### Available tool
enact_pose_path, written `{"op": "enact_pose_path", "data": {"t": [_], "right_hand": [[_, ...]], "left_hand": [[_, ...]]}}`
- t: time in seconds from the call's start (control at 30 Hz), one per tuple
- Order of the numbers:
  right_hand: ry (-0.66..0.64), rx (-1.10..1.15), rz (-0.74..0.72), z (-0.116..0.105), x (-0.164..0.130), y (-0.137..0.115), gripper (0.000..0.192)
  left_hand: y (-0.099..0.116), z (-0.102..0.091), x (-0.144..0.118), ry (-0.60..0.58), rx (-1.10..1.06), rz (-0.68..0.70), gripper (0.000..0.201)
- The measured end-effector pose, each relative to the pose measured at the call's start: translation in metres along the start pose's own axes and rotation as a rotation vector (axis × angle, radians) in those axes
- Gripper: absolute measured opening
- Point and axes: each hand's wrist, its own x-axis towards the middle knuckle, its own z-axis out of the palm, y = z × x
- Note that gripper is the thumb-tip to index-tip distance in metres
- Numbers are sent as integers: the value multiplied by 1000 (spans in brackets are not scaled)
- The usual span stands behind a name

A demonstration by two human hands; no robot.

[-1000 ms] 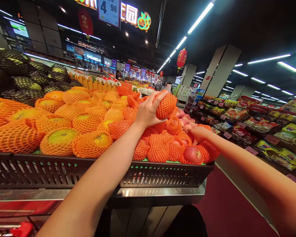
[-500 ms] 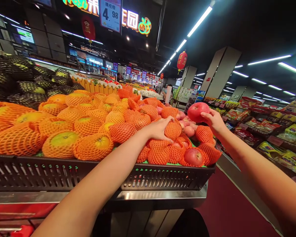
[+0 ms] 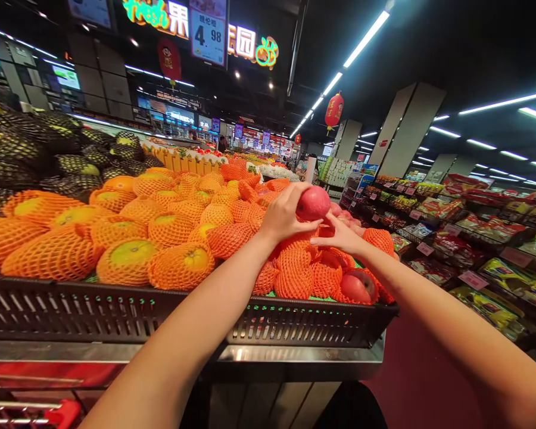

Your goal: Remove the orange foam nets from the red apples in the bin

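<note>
A bare red apple [image 3: 313, 202] is held up over the netted fruit pile, gripped by the left hand [image 3: 283, 215] while the right hand [image 3: 339, 235], fingers spread, touches beneath it. It is best supported from below, above the black crate [image 3: 295, 322].

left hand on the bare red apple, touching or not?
Touching. The head view shows the left hand with its fingers curled around the red apple, no gap, above the netted fruit.
</note>
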Motion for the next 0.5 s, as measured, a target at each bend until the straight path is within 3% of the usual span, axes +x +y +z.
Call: {"op": "enact_pose_path", "data": {"t": [0.1, 0.2, 0.33, 0.5], "right_hand": [[-62, -143, 11, 12, 0, -5, 94], [-121, -302, 24, 27, 1, -18, 85], [-127, -591, 177, 37, 8, -41, 94], [-103, -651, 75, 33, 9, -53, 76]], "left_hand": [[-7, -5, 3, 229, 129, 1, 75], [-13, -11, 5, 342, 224, 18, 82], [-18, -12, 5, 348, 258, 34, 83], [-21, -11, 3, 314, 225, 74, 78]]}}
